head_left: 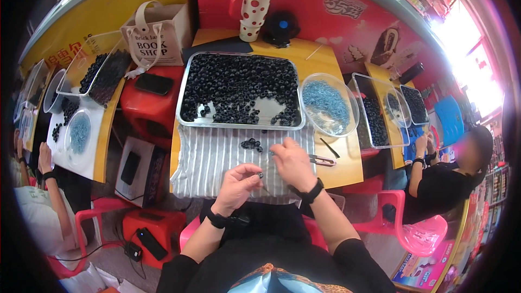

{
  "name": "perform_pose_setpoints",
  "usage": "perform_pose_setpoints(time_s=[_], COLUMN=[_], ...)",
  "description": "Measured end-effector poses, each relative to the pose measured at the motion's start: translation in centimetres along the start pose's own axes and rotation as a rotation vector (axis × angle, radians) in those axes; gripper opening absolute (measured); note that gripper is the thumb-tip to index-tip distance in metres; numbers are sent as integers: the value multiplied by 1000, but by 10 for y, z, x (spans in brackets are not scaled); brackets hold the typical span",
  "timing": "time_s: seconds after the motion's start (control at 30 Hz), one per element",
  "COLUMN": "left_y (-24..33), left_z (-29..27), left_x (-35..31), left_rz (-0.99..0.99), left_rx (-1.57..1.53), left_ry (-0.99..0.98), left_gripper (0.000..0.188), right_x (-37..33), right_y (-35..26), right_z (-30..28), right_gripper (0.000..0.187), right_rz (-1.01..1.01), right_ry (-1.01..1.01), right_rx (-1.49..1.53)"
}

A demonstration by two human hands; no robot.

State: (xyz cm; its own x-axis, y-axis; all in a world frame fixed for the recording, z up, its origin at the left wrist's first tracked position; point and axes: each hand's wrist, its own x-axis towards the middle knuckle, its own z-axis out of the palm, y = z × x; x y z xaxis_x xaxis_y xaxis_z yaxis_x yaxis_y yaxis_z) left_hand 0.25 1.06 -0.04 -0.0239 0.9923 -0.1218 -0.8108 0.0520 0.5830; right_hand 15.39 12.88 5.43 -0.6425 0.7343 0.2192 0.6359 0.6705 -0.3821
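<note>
Over a grey-and-white striped cloth point(198, 157), my left hand point(236, 185) pinches a small black ring-like bead point(260, 175) between thumb and fingertips. My right hand point(293, 164) is close by on the right, its fingers pinched together. A tiny bluish bit seems to show at those fingertips, too small to name. Just beyond both hands lies a little pile of black beads point(251, 144) on the cloth. Behind it stands a clear tray point(239, 125) with many black beads point(239, 78). To its right, a round clear bowl point(355, 111) holds small light-blue pieces point(324, 103).
Right of my right hand lie thread snips point(323, 160) and a thin dark strip point(329, 147). A spotted tumbler point(255, 13) and a small black fan point(281, 27) stand at the back. A phone point(154, 83) rests on a red stool. People work at tables on both sides.
</note>
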Motion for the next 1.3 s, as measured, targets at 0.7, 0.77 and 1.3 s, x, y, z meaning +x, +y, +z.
perform_pose_setpoints(time_s=[0.7,0.77,1.3], left_y=[1,1,4], left_z=[0,-2,-4], left_x=[0,-1,0], left_rz=[-6,6,-16], left_rx=[-3,-13,-116], left_ry=[-28,-37,-98], left_gripper=[18,19,17], right_x=[-3,-3,42], right_y=[14,15,-19], right_z=[3,0,11], right_gripper=[12,14,11], right_rz=[65,70,-229], right_ry=[39,12,-6], right_rx=[218,216,83])
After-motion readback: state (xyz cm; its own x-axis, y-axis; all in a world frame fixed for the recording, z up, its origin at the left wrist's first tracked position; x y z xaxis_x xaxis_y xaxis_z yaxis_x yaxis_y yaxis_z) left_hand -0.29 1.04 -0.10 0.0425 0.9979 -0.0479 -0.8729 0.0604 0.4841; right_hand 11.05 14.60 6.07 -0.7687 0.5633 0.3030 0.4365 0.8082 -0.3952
